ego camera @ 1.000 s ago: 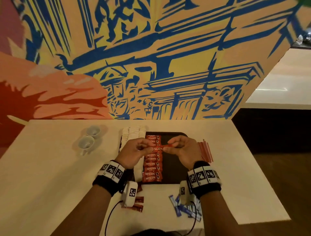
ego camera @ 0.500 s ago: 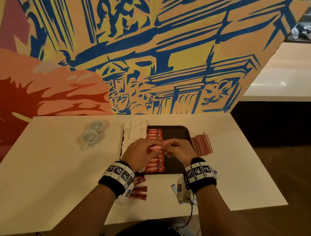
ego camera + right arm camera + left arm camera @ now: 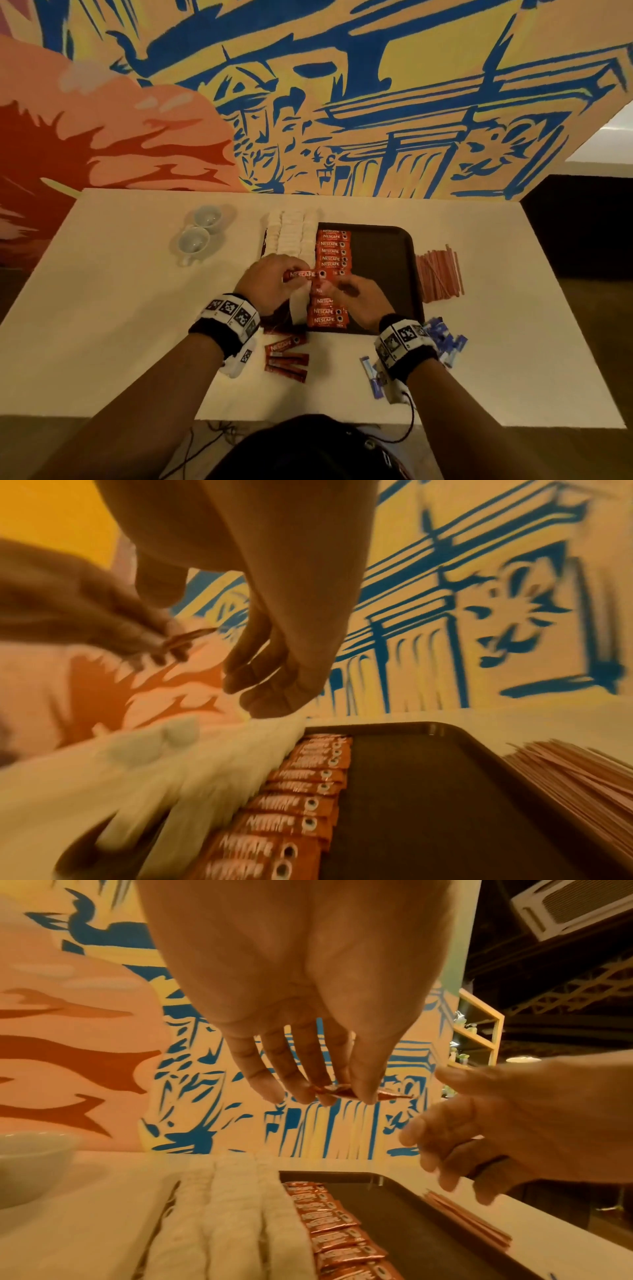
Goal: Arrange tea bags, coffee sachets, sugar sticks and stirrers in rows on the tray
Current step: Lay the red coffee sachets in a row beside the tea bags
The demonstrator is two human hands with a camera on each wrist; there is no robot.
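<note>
**Pinched sachet held over the coffee row**

Pinched between thumb and fingertips of the left hand (image 3: 270, 286), a flat red foil Nescafé coffee sachet (image 3: 305, 274) is held just above the row of matching red sachets (image 3: 330, 260) on the dark rectangular plastic tray (image 3: 383, 274). Nothing is held by the right hand (image 3: 356, 301), whose fingers hang loosely curled beside it. Light, thin and slippery handling is judged likely, so an end pinch is advised.

Red coffee sachet (image 3: 303, 274) in left hand (image 3: 274, 284) above dark tray (image 3: 387, 274).
</note>
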